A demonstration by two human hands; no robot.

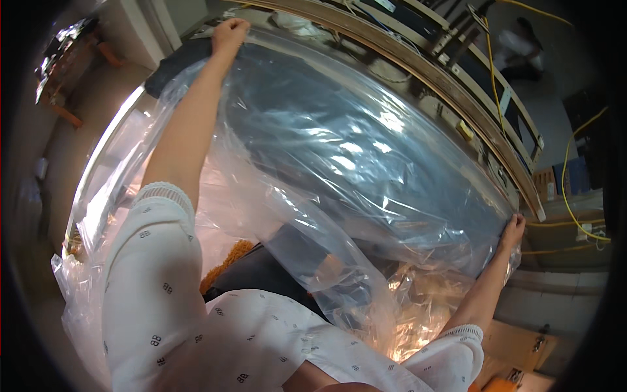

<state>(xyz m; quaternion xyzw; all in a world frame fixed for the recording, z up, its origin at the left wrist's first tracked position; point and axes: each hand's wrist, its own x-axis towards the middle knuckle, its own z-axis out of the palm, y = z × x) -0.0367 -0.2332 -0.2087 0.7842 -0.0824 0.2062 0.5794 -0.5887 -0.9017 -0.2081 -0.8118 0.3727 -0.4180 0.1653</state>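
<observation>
A large clear plastic sheet is stretched over a wide dark item, whose kind I cannot make out through the shiny film. At the far left corner, my left hand is closed on the sheet's edge, arm reaching straight out. My right hand pinches the same sheet at the far right corner, so the far edge is pulled taut between them. Loose folds of film hang nearer my body, over a pale pinkish surface and a black thing with a brown fuzzy strip beside it.
Beyond the sheet runs a long wooden-edged frame with cables. Yellow cords hang at the right. A person crouches farther off. Cardboard boxes stand lower right, and an orange-legged table is at the upper left.
</observation>
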